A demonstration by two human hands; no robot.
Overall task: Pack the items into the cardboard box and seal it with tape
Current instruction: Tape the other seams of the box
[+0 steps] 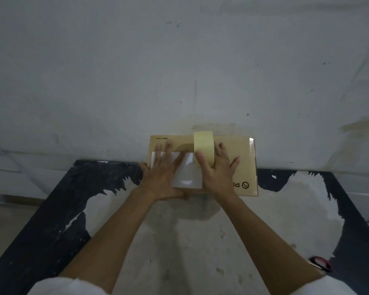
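A closed brown cardboard box [243, 162] lies flat at the table's far edge, against the wall. A white label [188, 175] covers part of its top. My left hand [161, 175] rests flat on the box's left half, fingers spread over the label. My right hand [216, 169] grips a roll of pale yellow tape [203, 145], which stands on edge on the box's top near the far edge, thumb on its left face and fingers behind it.
The table [179, 241] is worn white with black patches along its sides. A red and black object [321, 266] lies at the near right, beside my right forearm. A grey wall [179, 71] rises directly behind the box.
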